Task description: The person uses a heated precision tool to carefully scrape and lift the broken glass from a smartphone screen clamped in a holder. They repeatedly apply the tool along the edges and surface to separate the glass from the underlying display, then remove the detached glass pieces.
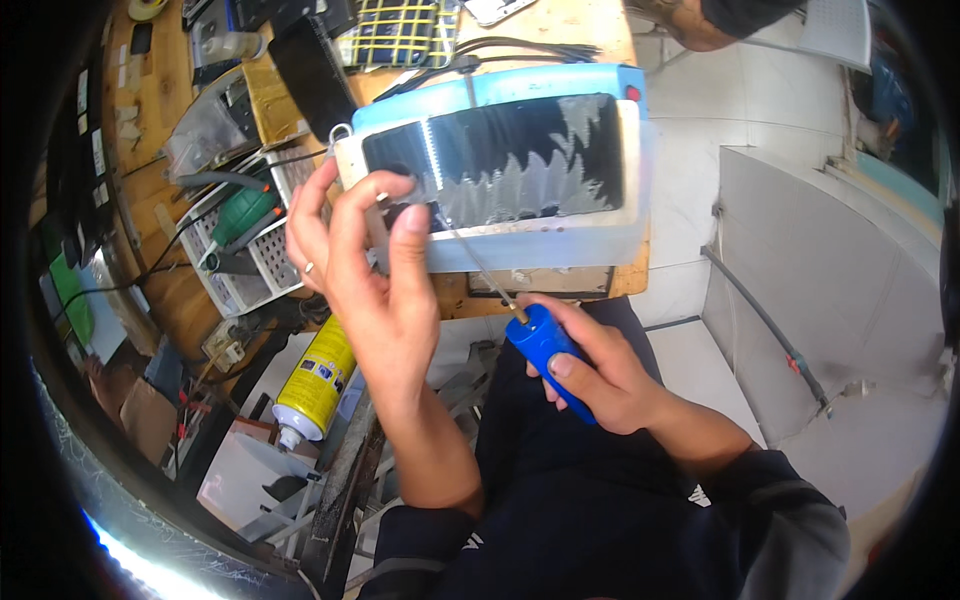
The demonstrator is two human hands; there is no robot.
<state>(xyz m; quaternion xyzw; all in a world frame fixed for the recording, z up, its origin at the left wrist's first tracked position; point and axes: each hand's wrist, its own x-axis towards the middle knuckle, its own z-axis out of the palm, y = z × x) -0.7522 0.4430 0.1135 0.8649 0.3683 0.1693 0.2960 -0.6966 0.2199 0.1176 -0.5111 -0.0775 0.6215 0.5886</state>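
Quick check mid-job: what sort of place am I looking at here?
Probably a small electronics repair bench: a cluttered wooden worktable, a blue heating plate with a cracked screen panel on it, and a yellow spray can below.

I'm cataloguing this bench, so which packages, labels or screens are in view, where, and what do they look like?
Phone screen: on the blue-edged pad at the bench edge; flat dark rectangle, glass cracked in jagged streaks.
Spray can: below the bench, left of the left hand; yellow cylinder with printed label, white cap.
Labels: far left bench edge; small pale strips.
Right hand: holds a blue-handled tool.
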